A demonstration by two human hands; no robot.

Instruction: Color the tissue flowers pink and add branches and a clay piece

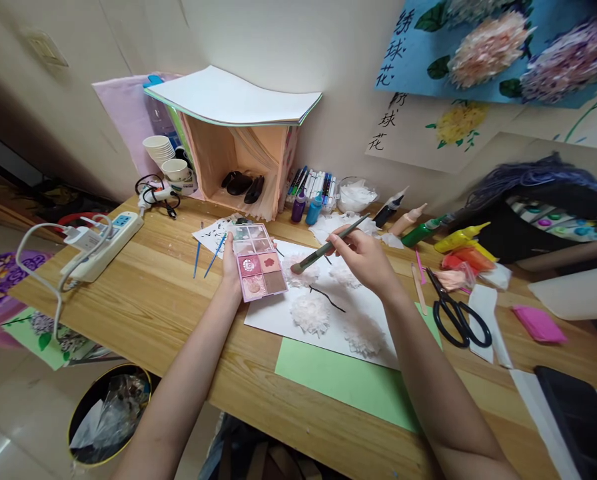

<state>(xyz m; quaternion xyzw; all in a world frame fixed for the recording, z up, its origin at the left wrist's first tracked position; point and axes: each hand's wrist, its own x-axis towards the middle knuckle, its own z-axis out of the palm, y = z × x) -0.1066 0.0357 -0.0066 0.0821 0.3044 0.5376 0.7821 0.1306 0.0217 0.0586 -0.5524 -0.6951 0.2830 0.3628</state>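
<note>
Palette (257, 261), pink with squares of rose and brown powder, is sitting tilted in the left hand (232, 263), grip clasping its edge. At three o'clock, the right hand (363, 257) is pinching a brush (328, 248), bristles touching a white paper flower (301, 275).

A pale cream wall (288, 40) fills the upper part of the frame, evenly lit. At the upper right hang a blue poster (478, 47) with paper flowers and a white sheet (428, 133) with a yellow flower. A light wooden table (143, 300) runs across the middle. At the lower left, glossy floor tiles (8, 413) show beside a round black wastebasket (109, 413).
</note>
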